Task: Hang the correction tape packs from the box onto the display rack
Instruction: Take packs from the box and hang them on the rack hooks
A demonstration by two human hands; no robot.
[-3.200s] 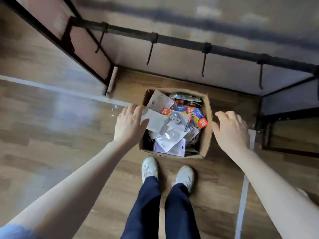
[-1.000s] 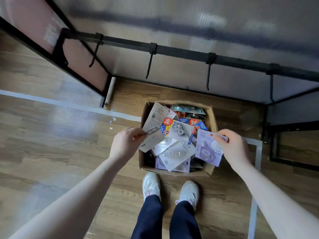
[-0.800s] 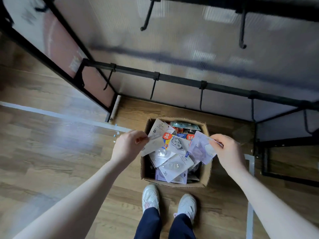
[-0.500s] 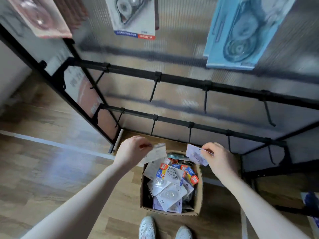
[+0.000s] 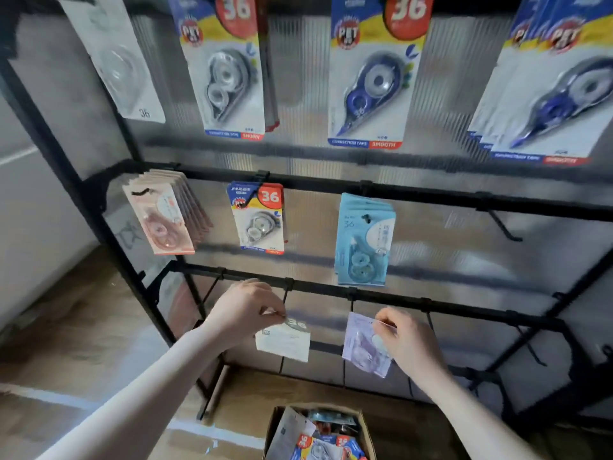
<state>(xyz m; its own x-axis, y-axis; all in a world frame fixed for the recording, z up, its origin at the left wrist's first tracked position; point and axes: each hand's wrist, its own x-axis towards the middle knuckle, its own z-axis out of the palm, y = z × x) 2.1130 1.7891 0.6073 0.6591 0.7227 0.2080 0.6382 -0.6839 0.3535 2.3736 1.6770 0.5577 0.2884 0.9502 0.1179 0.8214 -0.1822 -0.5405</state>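
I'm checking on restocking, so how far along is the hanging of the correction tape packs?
Partly done. Packs already hang on the display rack: pink packs, light blue packs and others above. In hand: the left hand pinches a white pack, the right hand a lilac pack, both near the lower hooks. Left: the box holds more packs.
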